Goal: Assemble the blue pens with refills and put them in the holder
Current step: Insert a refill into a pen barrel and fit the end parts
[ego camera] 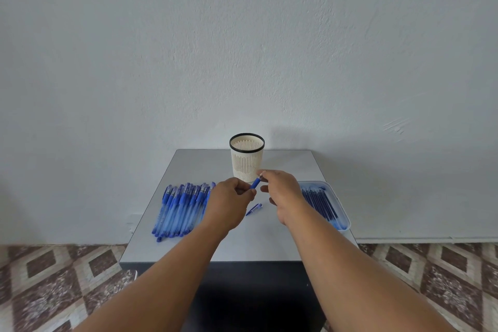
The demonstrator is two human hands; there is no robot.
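Above the middle of the table, my left hand [231, 198] grips a blue pen [255, 183] by its barrel. My right hand [280, 191] pinches the pen's front tip between thumb and forefinger. A loose blue cap [254, 209] lies on the table just below the hands. A pile of several blue pens [180, 207] lies on the left of the table. Dark blue refills [322, 203] fill a clear tray [342, 207] on the right. The cream slotted holder [247, 160] with a black rim stands upright at the back, behind the hands.
The small grey table [258, 240] stands against a plain white wall. Its front edge is close to me, with a dark base beneath. A patterned tile floor [54, 283] lies on both sides.
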